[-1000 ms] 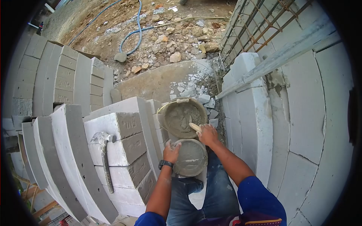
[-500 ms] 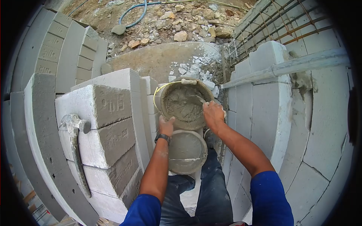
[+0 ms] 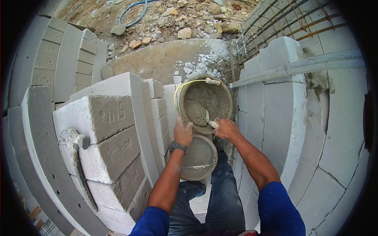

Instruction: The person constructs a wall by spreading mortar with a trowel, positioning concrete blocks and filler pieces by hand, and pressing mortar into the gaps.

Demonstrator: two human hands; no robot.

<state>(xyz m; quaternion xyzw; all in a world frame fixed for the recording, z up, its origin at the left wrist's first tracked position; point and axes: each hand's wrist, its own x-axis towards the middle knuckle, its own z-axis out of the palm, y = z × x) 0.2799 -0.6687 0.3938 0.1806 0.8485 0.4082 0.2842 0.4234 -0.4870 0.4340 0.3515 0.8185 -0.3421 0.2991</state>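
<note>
In the head view, a round bucket [image 3: 229, 98] of wet grey mortar [image 3: 204, 94] stands between the block walls, its yellow wire handle [image 3: 176, 92] lying along the left rim. My left hand [image 3: 183, 133] grips the near left rim, thumb apart from the fingers. Wrapped around the pale handle of a trowel [image 3: 211, 122], my right hand [image 3: 227, 129] is at the bucket's near right rim. The trowel's blade is in the near part of the mortar, mostly hidden by it. Just below, touching or almost touching, is a second round container [image 3: 201, 151] with a grey surface and a thin handle across it.
Stacked pale blocks [image 3: 114, 118] rise on the left, with a hammer [image 3: 78, 157] lying on them. A block wall [image 3: 275, 118] with a pipe [image 3: 299, 70] runs along the right. Rebar [image 3: 291, 19], rubble [image 3: 185, 33] and a blue hose [image 3: 122, 13] are further off.
The mortar bucket has shifted slightly right, with my left hand at its rim. My right hand has drawn the trowel from the bucket's right side toward its near edge.
</note>
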